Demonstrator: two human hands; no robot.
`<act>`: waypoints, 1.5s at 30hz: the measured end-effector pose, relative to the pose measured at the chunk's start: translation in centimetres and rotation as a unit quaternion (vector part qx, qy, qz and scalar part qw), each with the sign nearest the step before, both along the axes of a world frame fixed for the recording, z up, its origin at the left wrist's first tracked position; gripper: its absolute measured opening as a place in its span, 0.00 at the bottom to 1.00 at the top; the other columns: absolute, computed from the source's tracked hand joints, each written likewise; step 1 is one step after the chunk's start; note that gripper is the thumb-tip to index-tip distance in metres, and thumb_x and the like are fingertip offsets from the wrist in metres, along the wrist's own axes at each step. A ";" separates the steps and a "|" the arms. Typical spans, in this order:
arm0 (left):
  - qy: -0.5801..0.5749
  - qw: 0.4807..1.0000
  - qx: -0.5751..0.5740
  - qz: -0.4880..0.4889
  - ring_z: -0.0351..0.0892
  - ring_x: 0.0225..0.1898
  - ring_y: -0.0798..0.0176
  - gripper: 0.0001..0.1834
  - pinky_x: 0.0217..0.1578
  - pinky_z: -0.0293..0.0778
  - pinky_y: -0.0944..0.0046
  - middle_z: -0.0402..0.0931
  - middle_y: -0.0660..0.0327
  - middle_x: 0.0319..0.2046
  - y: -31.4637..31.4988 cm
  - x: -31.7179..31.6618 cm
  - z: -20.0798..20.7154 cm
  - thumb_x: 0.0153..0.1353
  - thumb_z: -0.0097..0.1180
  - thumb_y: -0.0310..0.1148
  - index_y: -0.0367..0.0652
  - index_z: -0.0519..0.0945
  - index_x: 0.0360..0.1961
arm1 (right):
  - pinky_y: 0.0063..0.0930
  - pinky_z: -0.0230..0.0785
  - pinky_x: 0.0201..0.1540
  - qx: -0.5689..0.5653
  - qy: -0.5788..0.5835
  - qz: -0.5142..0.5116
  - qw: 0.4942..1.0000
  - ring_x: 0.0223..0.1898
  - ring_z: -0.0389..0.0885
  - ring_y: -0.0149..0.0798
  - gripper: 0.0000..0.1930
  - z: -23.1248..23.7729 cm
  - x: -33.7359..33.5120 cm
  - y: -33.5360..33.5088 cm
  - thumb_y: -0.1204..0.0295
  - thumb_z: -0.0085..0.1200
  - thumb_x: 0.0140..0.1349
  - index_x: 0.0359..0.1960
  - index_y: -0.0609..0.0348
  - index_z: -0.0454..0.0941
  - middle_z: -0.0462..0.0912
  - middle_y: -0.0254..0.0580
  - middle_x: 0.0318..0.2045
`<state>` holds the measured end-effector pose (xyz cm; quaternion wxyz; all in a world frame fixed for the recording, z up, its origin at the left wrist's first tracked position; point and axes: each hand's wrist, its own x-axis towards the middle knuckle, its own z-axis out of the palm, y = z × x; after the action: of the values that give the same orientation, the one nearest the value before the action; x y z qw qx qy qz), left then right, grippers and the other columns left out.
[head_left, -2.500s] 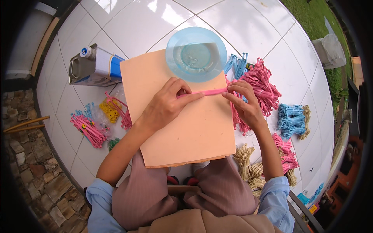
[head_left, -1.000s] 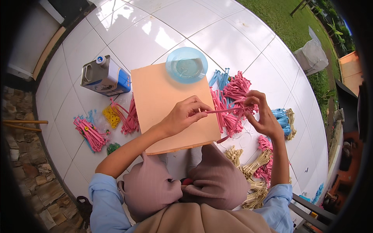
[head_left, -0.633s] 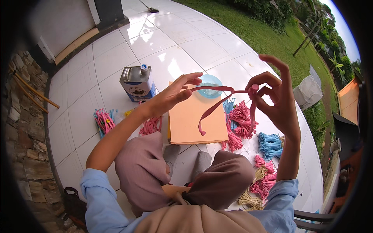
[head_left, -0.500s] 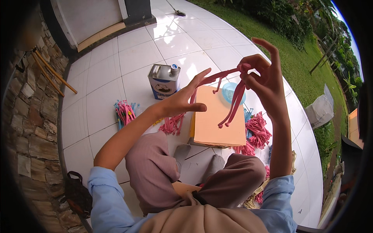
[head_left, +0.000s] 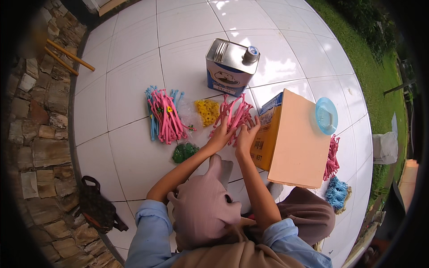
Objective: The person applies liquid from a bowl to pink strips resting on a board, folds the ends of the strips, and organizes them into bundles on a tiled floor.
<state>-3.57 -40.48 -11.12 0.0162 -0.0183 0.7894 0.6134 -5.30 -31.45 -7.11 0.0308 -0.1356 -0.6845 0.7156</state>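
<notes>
A bundle of pink knotted straps [head_left: 238,111] lies on the white tiles, left of a cardboard box [head_left: 299,138]. My left hand [head_left: 220,136] is closed on the straps from their near left side. Close beside it, my right hand [head_left: 246,136] grips the bundle's near right side, its fingers bent. The straps partly hide the fingertips. To the left are a clear bag of yellow flower-shaped pieces [head_left: 207,111] and a pile of pink and blue straps [head_left: 166,115] bearing small yellow flowers. Green pieces [head_left: 185,152] sit nearer me, by my left forearm.
A metal can [head_left: 231,67] with a blue cap stands beyond the straps. On the box's right edge rests a translucent blue dish [head_left: 326,116]. More pink straps [head_left: 332,158] and blue bundles [head_left: 337,195] lie right of it. A dark bag [head_left: 99,205] leans near the stone wall.
Both hands have come down from above the box to the pink bundle at its left. The pink strap held up before no longer hangs in the air. The view has turned left and downward.
</notes>
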 end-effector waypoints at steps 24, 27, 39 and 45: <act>0.243 0.941 0.060 -0.226 0.76 0.36 0.69 0.10 0.36 0.72 0.67 0.77 0.61 0.33 17.5 -1.6 32.4 0.63 0.48 0.31 0.42 0.77 0.43 | 0.33 0.65 0.54 -0.159 0.345 -0.078 0.922 0.46 0.73 0.40 0.25 31.2 3.9 21.4 0.78 0.46 0.57 0.56 0.67 0.54 0.68 0.50 0.45; 0.205 0.930 0.047 -0.302 0.77 0.36 0.64 0.11 0.37 0.72 0.64 0.77 0.59 0.33 26.5 -1.3 29.7 0.61 0.50 0.31 0.40 0.76 0.43 | 0.31 0.68 0.50 -0.060 0.339 -0.111 0.932 0.39 0.75 0.36 0.18 28.9 4.9 31.2 0.79 0.43 0.60 0.52 0.66 0.59 0.74 0.44 0.35; -0.070 0.989 -0.104 -0.081 0.57 0.59 0.49 0.30 0.59 0.55 0.55 0.54 0.46 0.58 41.1 5.5 -3.3 0.55 0.47 0.21 0.36 0.56 0.60 | 0.29 0.73 0.41 0.117 -0.005 -0.118 0.986 0.39 0.79 0.38 0.18 -6.6 6.5 42.4 0.83 0.45 0.57 0.51 0.61 0.62 0.78 0.47 0.37; -0.019 0.999 -0.023 -0.016 0.49 0.63 0.43 0.34 0.62 0.45 0.47 0.53 0.45 0.59 41.5 3.6 -6.5 0.53 0.45 0.19 0.36 0.52 0.62 | 0.30 0.73 0.39 0.182 -0.011 -0.082 0.980 0.37 0.79 0.40 0.25 -9.4 4.4 39.7 0.83 0.50 0.55 0.55 0.59 0.60 0.77 0.48 0.36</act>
<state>0.05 0.99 -17.65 0.0408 -0.0175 0.8029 0.5945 -0.90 8.26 -16.47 0.1059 -0.1916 -0.7901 0.5726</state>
